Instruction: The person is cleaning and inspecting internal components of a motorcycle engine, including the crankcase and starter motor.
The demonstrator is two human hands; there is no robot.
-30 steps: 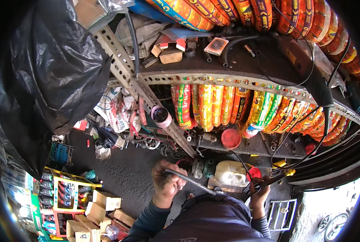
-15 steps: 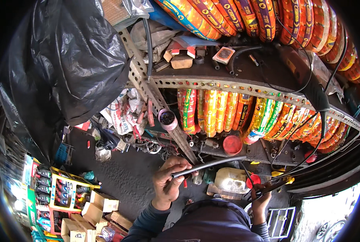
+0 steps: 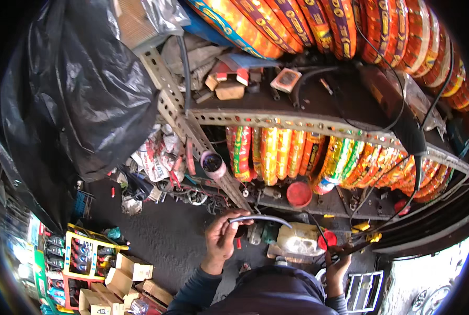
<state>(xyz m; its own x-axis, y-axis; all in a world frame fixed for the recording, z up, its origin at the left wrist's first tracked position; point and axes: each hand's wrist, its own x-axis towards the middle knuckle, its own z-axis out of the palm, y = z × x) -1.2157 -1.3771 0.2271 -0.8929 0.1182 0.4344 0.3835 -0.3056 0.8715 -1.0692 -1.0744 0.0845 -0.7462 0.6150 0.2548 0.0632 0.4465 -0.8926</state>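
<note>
Dark upper shelf (image 3: 260, 104) w/ perforated metal edge (image 3: 276, 119): orange-wrapped tyres (image 3: 297, 31) along the back, small cartons (image 3: 230, 92) toward L, flat square packet (image 3: 286, 80) nearer ctr. Lower shelf (image 3: 329, 203) holds a row of bright-wrapped tyres (image 3: 268, 156) & a round red tub (image 3: 299, 195) at front. Dark floor (image 3: 161, 231) below: open cardboard boxes (image 3: 119, 281) & yellow-red bottle rack (image 3: 99, 242), lower L.

A cramped tyre workshop or parts store: plastic-wrapped tyres (image 3: 269, 156) crowd perforated-metal shelving (image 3: 271, 120); bottles (image 3: 81, 257) fill a rack (image 3: 94, 237).
</note>
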